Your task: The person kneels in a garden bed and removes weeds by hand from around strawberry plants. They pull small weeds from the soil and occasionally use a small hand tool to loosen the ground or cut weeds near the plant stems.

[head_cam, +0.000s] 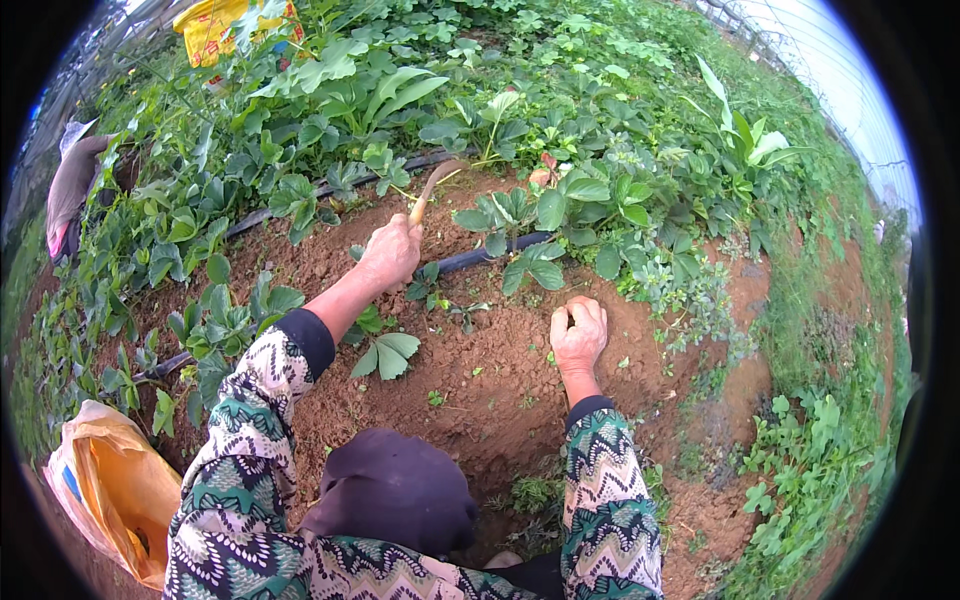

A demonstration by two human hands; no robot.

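Note:
My left hand (pixel 391 253) grips the pale wooden handle of a small sickle (pixel 435 187). Its brown curved blade points away from me, over bare soil beside strawberry-like leaves. On the right, my right hand (pixel 580 328) rests low at the brown soil (pixel 480 375) with its fingers curled in; I see nothing in it, though the inside of the fist is hidden. Between the hands, leafy plants (pixel 536 270) grow along a black irrigation hose (pixel 465 260). A broad-leaved sprig (pixel 388 355) lies or grows below my left wrist.
An open sack (pixel 127 495) with an orange lining stands at lower left. A person in a pale hat (pixel 75 172) bends among plants at far left. One yellow bag (pixel 217 34) bearing writing is at the top left. Dense weeds (pixel 810 450) line the right side. My dark-clad knee (pixel 394 487) is below.

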